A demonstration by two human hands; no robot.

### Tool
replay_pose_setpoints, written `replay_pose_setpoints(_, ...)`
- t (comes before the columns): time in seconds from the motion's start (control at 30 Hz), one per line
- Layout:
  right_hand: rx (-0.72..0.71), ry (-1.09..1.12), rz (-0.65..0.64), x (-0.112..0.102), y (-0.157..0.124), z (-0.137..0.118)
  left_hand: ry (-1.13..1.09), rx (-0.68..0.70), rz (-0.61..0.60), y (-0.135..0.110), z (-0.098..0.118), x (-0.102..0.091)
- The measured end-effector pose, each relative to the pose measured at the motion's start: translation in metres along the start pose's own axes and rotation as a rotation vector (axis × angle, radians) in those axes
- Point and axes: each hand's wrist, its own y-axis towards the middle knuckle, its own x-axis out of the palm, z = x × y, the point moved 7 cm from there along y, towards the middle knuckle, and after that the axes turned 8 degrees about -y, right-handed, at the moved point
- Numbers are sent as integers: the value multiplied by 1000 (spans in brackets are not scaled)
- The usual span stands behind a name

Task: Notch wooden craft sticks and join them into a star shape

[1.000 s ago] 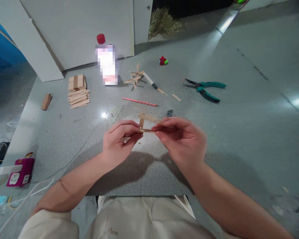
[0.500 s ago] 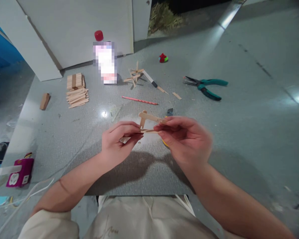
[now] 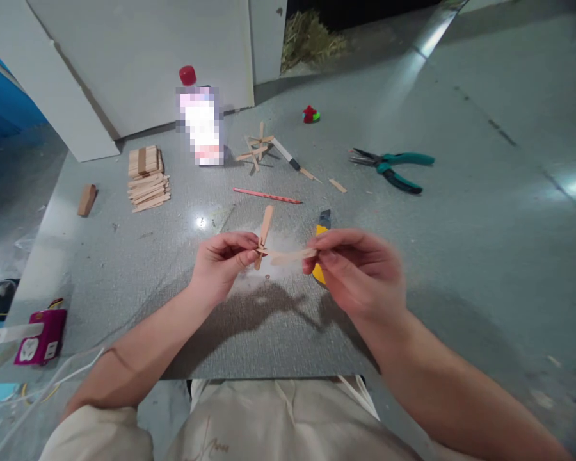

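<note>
My left hand (image 3: 223, 264) pinches crossed wooden craft sticks (image 3: 267, 224) near their crossing; one stick points up and away from me. Opposite it, my right hand (image 3: 365, 272) has its thumb and fingers closed on another craft stick (image 3: 295, 256), blurred by motion. This stick spans the gap towards the left fingers; whether the two pieces touch, I cannot tell. Under the right fingers lies a yellow and dark tool (image 3: 319, 275), partly covered, perhaps a utility knife. Both hands are held just above the grey table (image 3: 211, 349).
Beyond the hands lie a pink pencil (image 3: 267, 195), crossed-stick pieces (image 3: 260, 146), a white pen-like tool (image 3: 284, 152) and green-handled pliers (image 3: 393, 169). Stacked craft sticks (image 3: 146, 179) and a wooden block (image 3: 87, 200) are at left. A red-capped bottle (image 3: 187, 75) and purple box (image 3: 43, 338) stand farther out.
The sticks between my hands have turned: an angular frame shape before, now an upright crossed piece at left and a blurred stick at right. My hands have moved slightly apart.
</note>
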Motion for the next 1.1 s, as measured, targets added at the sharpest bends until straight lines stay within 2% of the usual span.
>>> replay_pose_setpoints(0.23,-44,-76,-55,5,-7,-2,-38,-75,-1,-1,-8,-2)
replay_pose_setpoints(0.53,57,-133,-87,9,-4,0,15,-74,-41,0,-7,-1)
replay_pose_setpoints(0.73,128,-165,-126,14,-3,-4,55,-41,-115,5,-7,-4)
replay_pose_setpoints(0.87,62,-199,-172,18,-2,-9,59,-39,-166,7,-8,-1)
replay_pose_setpoints(0.97,32,-259,-195,20,-1,-11,52,-56,-200,5,-9,4)
replay_pose_setpoints(1.1,100,-238,-214,23,-1,-8,35,-113,-238,-2,-14,10)
